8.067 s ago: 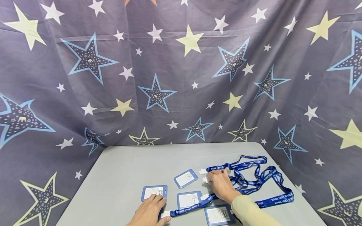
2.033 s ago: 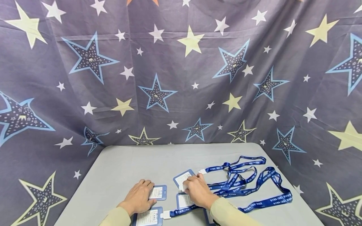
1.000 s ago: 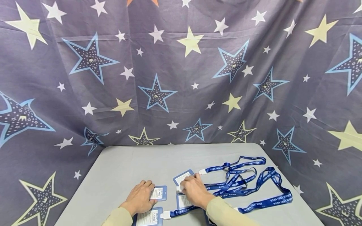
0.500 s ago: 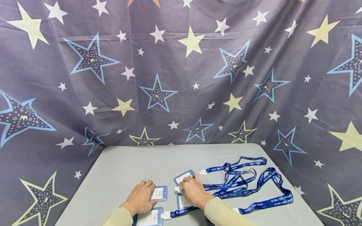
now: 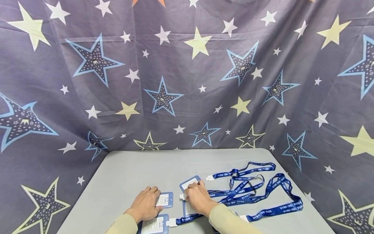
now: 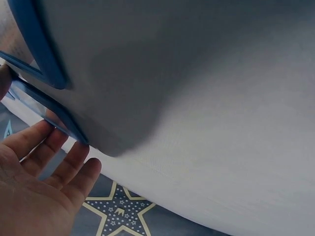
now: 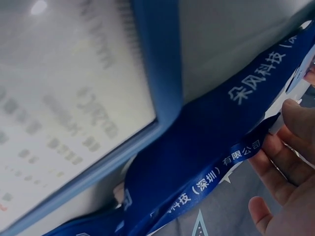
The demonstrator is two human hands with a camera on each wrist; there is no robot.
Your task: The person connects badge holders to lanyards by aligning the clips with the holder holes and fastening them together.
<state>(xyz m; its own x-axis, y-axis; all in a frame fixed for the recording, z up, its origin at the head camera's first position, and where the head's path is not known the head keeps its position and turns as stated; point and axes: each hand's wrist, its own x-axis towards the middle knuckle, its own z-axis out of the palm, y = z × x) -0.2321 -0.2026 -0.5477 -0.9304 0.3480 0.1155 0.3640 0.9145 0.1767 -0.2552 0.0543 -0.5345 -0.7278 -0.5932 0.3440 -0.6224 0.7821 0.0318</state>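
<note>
My left hand [image 5: 144,203] lies over the left part of a blue-framed badge holder [image 5: 166,200], fingers extended; in the left wrist view the fingertips touch that holder's edge [image 6: 71,125]. My right hand [image 5: 199,198] pinches the white clip [image 5: 182,197] of a blue lanyard [image 7: 211,177], whose printed strap runs back between the fingers in the right wrist view. Partly covered by this hand are a tilted badge holder [image 5: 187,183] and another below it [image 5: 187,210]. Nearest me, a further badge holder [image 5: 154,225] lies against a lanyard's white clip [image 5: 171,223].
Several blue lanyards [image 5: 242,188] lie looped and crossing on the right of the grey table [image 5: 140,165]. One white clip [image 5: 209,178] is at the back and another [image 5: 244,218] beside my right sleeve. A star-patterned cloth [image 5: 175,65] hangs around the table.
Since the oldest frame, my right hand has gone left with a lanyard clip to the middle badge holders. My left hand has shifted left and back onto a holder. Lately the clip edges slightly left.
</note>
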